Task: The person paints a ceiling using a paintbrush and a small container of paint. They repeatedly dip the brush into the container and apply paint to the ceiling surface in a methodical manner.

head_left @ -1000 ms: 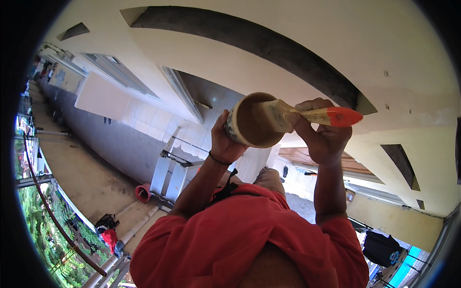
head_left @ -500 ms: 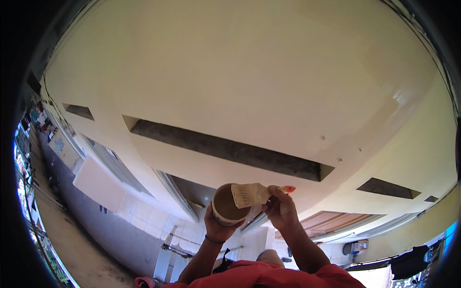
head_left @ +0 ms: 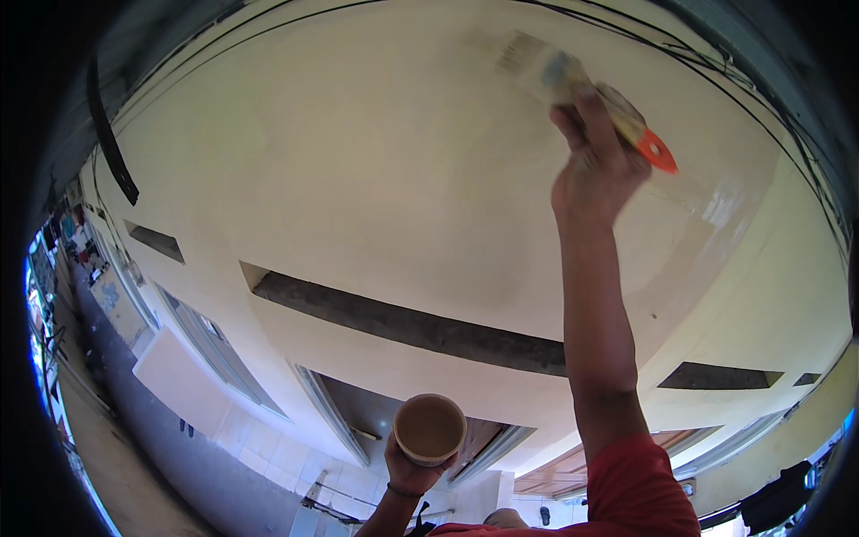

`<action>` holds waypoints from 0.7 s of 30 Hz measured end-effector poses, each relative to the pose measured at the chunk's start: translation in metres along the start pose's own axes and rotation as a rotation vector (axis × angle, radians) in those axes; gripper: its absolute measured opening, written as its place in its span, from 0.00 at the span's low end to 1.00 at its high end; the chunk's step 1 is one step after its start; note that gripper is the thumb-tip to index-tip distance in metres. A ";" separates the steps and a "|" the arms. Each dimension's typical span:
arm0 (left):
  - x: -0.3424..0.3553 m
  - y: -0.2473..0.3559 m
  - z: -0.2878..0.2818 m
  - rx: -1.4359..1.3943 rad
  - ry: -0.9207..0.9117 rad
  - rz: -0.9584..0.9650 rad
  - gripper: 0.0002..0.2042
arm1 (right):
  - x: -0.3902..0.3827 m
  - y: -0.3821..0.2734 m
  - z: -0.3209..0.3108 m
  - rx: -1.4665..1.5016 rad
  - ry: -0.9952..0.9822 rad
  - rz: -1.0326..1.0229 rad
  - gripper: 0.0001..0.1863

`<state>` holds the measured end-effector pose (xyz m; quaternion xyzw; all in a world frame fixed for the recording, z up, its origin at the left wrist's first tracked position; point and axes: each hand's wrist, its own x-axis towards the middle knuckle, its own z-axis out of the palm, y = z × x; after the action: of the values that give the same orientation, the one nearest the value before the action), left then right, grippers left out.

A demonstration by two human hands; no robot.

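Observation:
My right hand [head_left: 598, 148] is raised high against the wall and grips a wide paintbrush [head_left: 541, 67]. The brush has pale bristles and a handle with an orange-red tip; its bristles are blurred and seem to meet the upper wall [head_left: 376, 161]. Low in front of me, my left hand [head_left: 416, 470] is wrapped round a small round tub [head_left: 430, 430] of beige-brown paint. That tub is upright enough to show its contents, and its lower side is hidden by my fingers.
A long dark slot [head_left: 403, 318] is recessed in the cream wall, with a shorter one [head_left: 716, 376] to the right. Black cables [head_left: 689, 55] run along the wall's top. Below are a doorway [head_left: 349, 394], a tiled floor [head_left: 268, 447] and a metal frame [head_left: 327, 501].
My right hand has lifted the brush from over the tub up to the top of the wall. The tub in my left hand sits slightly lower in view.

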<state>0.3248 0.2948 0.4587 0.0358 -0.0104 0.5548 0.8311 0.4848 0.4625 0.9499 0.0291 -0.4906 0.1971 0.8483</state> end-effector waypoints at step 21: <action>-0.025 0.013 0.001 -0.043 -0.017 0.049 0.37 | 0.021 -0.043 -0.071 -0.483 -0.314 -0.527 0.08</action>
<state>0.3030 0.2770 0.4589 0.0224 -0.0302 0.5745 0.8176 0.5676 0.4468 0.9377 -0.0164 -0.6226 -0.1555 0.7668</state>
